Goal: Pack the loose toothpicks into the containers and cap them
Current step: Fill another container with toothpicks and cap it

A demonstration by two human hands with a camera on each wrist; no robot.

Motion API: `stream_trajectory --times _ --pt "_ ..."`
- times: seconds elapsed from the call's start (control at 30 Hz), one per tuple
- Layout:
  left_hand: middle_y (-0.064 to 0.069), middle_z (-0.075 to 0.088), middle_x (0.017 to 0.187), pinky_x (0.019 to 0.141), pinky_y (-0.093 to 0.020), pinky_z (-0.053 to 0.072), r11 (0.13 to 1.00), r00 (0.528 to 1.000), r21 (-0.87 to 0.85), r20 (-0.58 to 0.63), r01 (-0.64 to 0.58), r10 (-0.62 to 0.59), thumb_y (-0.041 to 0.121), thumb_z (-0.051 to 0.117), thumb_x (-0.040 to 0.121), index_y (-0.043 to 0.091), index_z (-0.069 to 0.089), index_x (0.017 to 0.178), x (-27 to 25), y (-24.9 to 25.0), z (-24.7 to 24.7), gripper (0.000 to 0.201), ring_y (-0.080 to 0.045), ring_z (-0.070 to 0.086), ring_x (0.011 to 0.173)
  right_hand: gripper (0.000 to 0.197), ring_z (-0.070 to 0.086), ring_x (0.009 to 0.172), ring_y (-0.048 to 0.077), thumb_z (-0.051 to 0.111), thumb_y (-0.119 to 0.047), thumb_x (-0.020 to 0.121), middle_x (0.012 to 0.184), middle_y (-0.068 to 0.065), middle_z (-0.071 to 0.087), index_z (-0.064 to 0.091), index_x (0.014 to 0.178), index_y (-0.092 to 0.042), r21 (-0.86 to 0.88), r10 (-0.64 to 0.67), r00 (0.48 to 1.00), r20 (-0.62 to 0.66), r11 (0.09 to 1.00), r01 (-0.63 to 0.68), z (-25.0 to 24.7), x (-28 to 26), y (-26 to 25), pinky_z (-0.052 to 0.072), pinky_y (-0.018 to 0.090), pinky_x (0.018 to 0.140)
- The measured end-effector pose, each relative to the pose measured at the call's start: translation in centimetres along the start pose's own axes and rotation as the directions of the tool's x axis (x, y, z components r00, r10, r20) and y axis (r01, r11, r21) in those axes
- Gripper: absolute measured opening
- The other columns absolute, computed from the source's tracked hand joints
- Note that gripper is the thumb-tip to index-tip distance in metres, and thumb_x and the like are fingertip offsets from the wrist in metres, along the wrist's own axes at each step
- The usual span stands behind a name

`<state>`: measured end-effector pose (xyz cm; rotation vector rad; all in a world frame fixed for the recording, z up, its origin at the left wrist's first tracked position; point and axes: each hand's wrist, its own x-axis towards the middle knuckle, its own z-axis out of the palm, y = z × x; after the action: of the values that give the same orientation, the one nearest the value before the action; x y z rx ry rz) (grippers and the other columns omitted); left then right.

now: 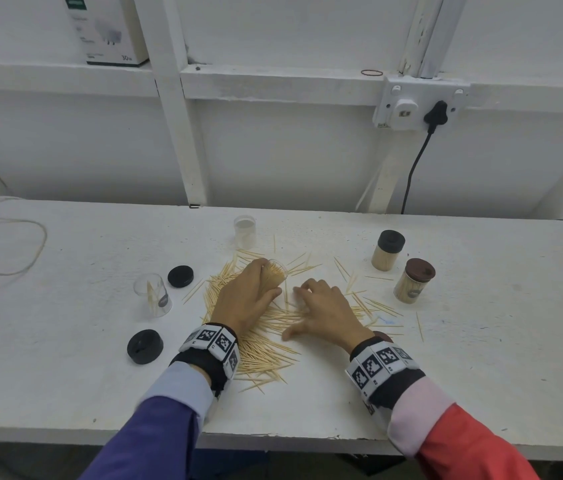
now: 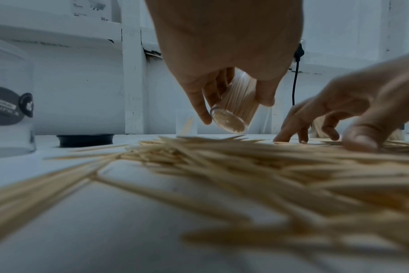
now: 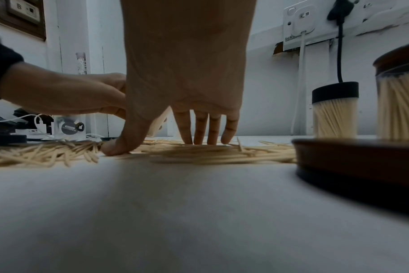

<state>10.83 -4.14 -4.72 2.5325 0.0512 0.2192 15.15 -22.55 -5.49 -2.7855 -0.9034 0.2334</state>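
Observation:
My left hand (image 1: 249,296) grips a clear container (image 1: 275,276) packed with toothpicks, tilted above the table; the left wrist view shows its round base (image 2: 229,120) off the surface. My right hand (image 1: 325,311) rests spread on the pile of loose toothpicks (image 1: 266,355), fingertips (image 3: 200,140) and thumb touching the sticks. Two filled containers stand at the right, one with a black cap (image 1: 388,250), one with a brown cap (image 1: 414,280). An empty clear container (image 1: 245,231) stands at the back. Another clear container (image 1: 153,294) at the left holds a few sticks.
Two black caps (image 1: 180,276) (image 1: 145,346) lie on the white table (image 1: 65,358) at the left. A brown cap (image 3: 362,160) lies by my right wrist. A black power cord (image 1: 411,168) hangs from the wall socket behind. Cables lie at the far left.

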Motion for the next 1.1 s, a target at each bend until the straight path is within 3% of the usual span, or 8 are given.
stream_trajectory --times 0.07,0.23,0.4,0.73,0.93,1.1 --pt "0.002 0.057 0.124 0.087 -0.035 0.046 1.000 1.000 0.009 0.001 0.001 -0.001 0.045 0.059 0.091 0.018 0.036 0.139 -0.03 0.01 -0.08 0.059 -0.021 0.057 0.109 0.076 0.044 0.111 0.020 0.068 -0.074 0.064 0.121 -0.001 0.050 0.062 0.110 -0.014 -0.003 -0.005 0.999 0.035 1.000 0.005 -0.06 -0.06 -0.11 0.039 0.036 0.090" --pt "0.002 0.056 0.125 0.086 -0.034 0.045 0.999 1.000 0.039 0.010 -0.006 0.005 0.045 0.058 0.092 0.018 0.035 0.139 -0.12 0.09 -0.16 0.059 -0.019 0.056 0.110 0.049 0.051 0.106 0.017 0.070 -0.051 0.080 0.111 -0.002 0.056 0.068 0.117 -0.018 0.127 -0.038 0.999 0.020 0.991 0.035 -0.46 -0.17 -0.56 0.044 0.033 0.082" --pt "0.002 0.053 0.131 0.088 -0.034 0.045 0.998 1.000 0.055 0.014 -0.017 0.016 0.044 0.057 0.093 0.016 0.035 0.140 -0.06 0.18 -0.16 0.059 -0.019 0.055 0.113 0.025 0.058 0.096 0.017 0.060 -0.030 0.093 0.104 -0.001 0.063 0.072 0.111 -0.018 0.073 -0.090 0.995 -0.044 0.993 0.093 -0.51 -0.11 -0.47 0.035 0.024 0.069" --pt "0.003 0.053 0.132 0.091 -0.037 0.046 0.999 1.000 0.043 0.017 -0.008 0.007 0.044 0.058 0.092 0.017 0.036 0.139 -0.11 0.13 -0.18 0.058 -0.020 0.055 0.115 0.022 0.056 0.093 0.020 0.047 -0.022 0.098 0.099 0.001 0.062 0.068 0.101 -0.015 -0.126 -0.156 0.985 -0.072 0.981 0.146 -0.19 -0.13 -0.43 0.032 0.029 0.066" --pt "0.001 0.048 0.140 0.093 -0.035 0.042 0.997 0.999 0.074 -0.036 0.012 -0.010 0.039 0.057 0.093 0.017 0.036 0.142 0.03 0.16 -0.24 0.057 -0.020 0.048 0.124 0.023 0.059 0.096 0.020 0.047 -0.024 0.099 0.101 -0.002 0.068 0.068 0.107 -0.019 -0.075 -0.121 0.982 -0.148 0.991 0.110 -0.42 -0.21 -0.43 0.035 0.029 0.069" --pt "-0.003 0.051 0.134 0.091 -0.037 0.042 0.989 0.992 0.144 -0.127 0.043 -0.025 0.033 0.059 0.093 0.018 0.038 0.140 0.12 0.24 -0.45 0.053 -0.024 0.049 0.119 0.018 0.064 0.082 0.025 0.051 -0.017 0.096 0.089 0.002 0.072 0.068 0.101 -0.015 0.020 -0.033 0.963 -0.267 0.999 0.040 -0.55 -0.28 -0.48 0.032 0.026 0.068"
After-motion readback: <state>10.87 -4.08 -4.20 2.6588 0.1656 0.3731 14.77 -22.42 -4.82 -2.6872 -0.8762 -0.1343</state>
